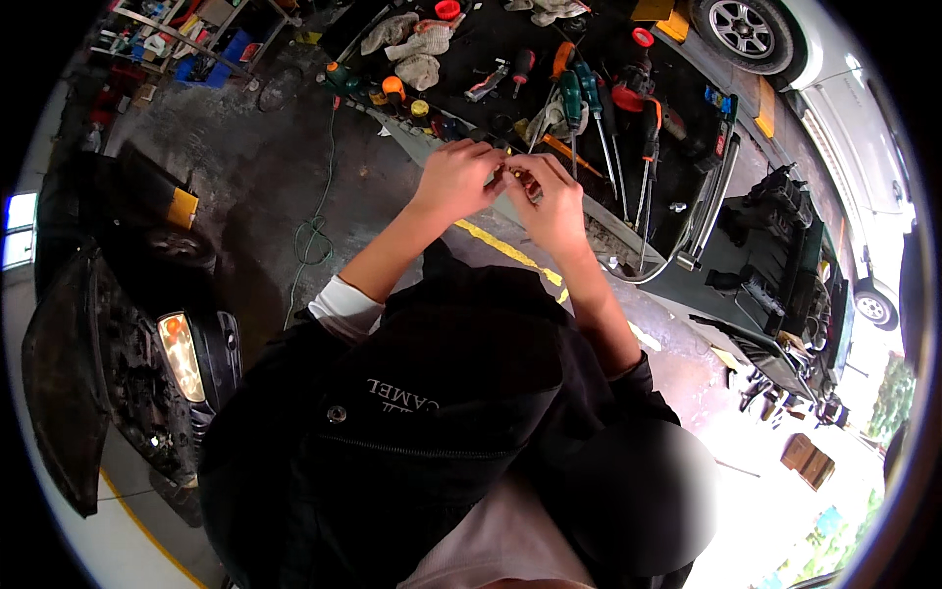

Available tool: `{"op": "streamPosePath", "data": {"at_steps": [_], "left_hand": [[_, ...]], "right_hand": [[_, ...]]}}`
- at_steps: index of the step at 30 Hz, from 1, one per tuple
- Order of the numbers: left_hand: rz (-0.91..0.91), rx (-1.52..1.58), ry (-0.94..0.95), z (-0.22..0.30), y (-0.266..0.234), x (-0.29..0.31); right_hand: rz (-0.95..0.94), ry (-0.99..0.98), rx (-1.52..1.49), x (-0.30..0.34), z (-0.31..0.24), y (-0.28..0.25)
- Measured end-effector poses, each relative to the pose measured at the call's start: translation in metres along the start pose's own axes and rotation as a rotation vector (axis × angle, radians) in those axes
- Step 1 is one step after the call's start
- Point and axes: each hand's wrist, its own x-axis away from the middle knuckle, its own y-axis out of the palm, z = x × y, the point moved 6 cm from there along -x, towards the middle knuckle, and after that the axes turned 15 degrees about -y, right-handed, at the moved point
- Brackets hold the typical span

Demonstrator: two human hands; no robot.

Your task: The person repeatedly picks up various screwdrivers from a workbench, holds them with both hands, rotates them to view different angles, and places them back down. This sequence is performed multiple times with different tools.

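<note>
My left hand (454, 185) and my right hand (553, 204) meet at the near edge of a dark workbench (471, 116). The fingers of both are bent inward, fingertips almost touching. Something small with a yellowish part shows between them, too small to name and mostly covered by the fingers. Just beyond the hands lie a screwdriver with an orange shaft (572, 155) and several green-handled screwdrivers (572, 98). A bottle with a yellow cap (420, 109) stands left of them, near an orange round-topped item (393, 86).
Work gloves (417, 71) and a red-handled screwdriver (524, 67) lie farther back on the bench. A cordless power tool (699, 147) sits at its right. A green cord (312, 240) trails over the floor. A car with an open hood (69, 363) is left; a white vehicle (844, 118) is right.
</note>
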Motion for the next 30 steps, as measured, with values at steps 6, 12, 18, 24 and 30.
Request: {"op": "streamPosePath", "data": {"at_steps": [6, 12, 18, 24, 30], "left_hand": [[0.041, -0.032, 0.07, 0.002, 0.004, -0.02], [0.095, -0.07, 0.097, 0.001, 0.0, -0.035], [0.075, -0.147, 0.083, -0.003, 0.003, -0.054], [0.049, -0.174, 0.105, -0.014, 0.009, -0.075], [-0.015, -0.159, 0.082, -0.025, 0.016, -0.097]], "right_hand": [[0.036, 0.008, 0.019, -0.018, 0.002, 0.003], [0.072, -0.009, 0.025, -0.034, 0.004, 0.002], [0.099, 0.121, -0.034, -0.049, 0.018, 0.006], [0.103, 0.166, -0.001, -0.067, 0.034, 0.014], [0.114, 0.205, 0.021, -0.087, 0.046, 0.019]]}}
